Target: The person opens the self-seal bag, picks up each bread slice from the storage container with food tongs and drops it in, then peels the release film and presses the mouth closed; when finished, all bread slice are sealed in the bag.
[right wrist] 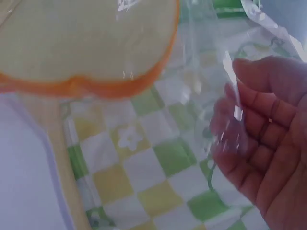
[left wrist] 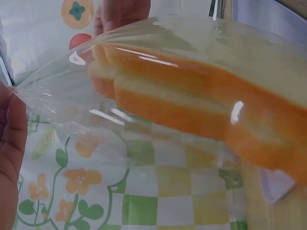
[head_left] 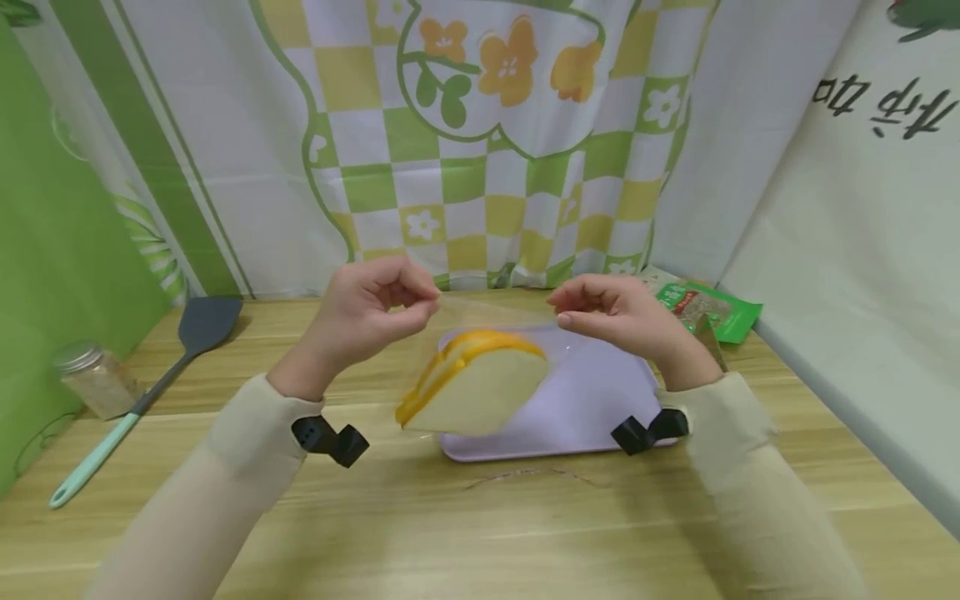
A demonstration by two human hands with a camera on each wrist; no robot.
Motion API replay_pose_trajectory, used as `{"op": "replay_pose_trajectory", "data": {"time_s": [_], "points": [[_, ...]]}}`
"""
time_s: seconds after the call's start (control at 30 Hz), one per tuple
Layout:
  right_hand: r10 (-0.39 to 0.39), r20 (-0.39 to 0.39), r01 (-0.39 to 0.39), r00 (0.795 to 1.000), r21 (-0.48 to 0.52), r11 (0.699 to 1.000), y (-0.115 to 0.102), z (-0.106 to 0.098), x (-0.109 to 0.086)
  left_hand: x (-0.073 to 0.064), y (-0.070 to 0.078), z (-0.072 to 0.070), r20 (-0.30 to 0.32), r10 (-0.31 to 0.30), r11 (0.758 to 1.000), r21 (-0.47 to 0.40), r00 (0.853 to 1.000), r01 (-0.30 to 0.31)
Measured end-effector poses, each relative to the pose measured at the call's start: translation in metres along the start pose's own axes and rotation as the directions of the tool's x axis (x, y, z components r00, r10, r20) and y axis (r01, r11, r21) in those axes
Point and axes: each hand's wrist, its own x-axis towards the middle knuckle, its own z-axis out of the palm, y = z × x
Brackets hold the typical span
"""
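Observation:
A clear plastic bag [left wrist: 53, 105] with slices of bread [head_left: 480, 383] inside hangs tilted above the table, partly over a lilac tray [head_left: 592, 400]. The bread has orange-brown crust and pale faces. My left hand [head_left: 378, 304] pinches one upper corner of the bag between thumb and fingers. At the other upper side is my right hand [head_left: 618, 317], its curled fingers and thumb holding the bag's edge. In the right wrist view some fingers [right wrist: 230, 124] show through the film. The film between both hands is stretched and hard to see in the head view.
On the left lie a spatula [head_left: 168, 375] with a mint handle and a lidded jar [head_left: 97, 379]. A green food packet [head_left: 708, 308] is at the back right. A thin strip [head_left: 532, 472] lies in front of the tray. A patterned curtain [head_left: 495, 183] hangs behind.

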Motion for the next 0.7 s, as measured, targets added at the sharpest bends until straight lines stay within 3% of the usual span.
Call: {"op": "replay_pose_trajectory", "data": {"time_s": [0.1,0.3,0.37,0.57,0.7], "points": [[-0.004,0.03,0.007,1.0,-0.075,0.997,-0.02,0.013,0.017,0.001,0.002,0.0,0.011,-0.027,1.0,0.001,1.0,0.027],[-0.128,0.173,0.147,0.977,-0.102,0.984,-0.06,0.047,0.052,0.002,0.003,0.001,0.035,-0.021,1.0,0.0,0.999,0.021],[-0.132,0.196,0.157,0.972,-0.116,0.981,-0.066,0.055,0.059,0.001,0.004,0.0,0.04,-0.016,1.0,0.007,0.999,0.016],[-0.093,0.204,0.126,0.975,-0.153,0.98,-0.064,0.06,0.06,-0.003,0.002,-0.001,0.016,0.003,1.0,-0.014,1.0,-0.002],[-0.063,0.208,0.086,0.976,-0.106,0.991,-0.055,0.06,0.055,-0.005,0.002,-0.002,-0.002,0.018,0.999,-0.033,1.0,-0.019]]}}
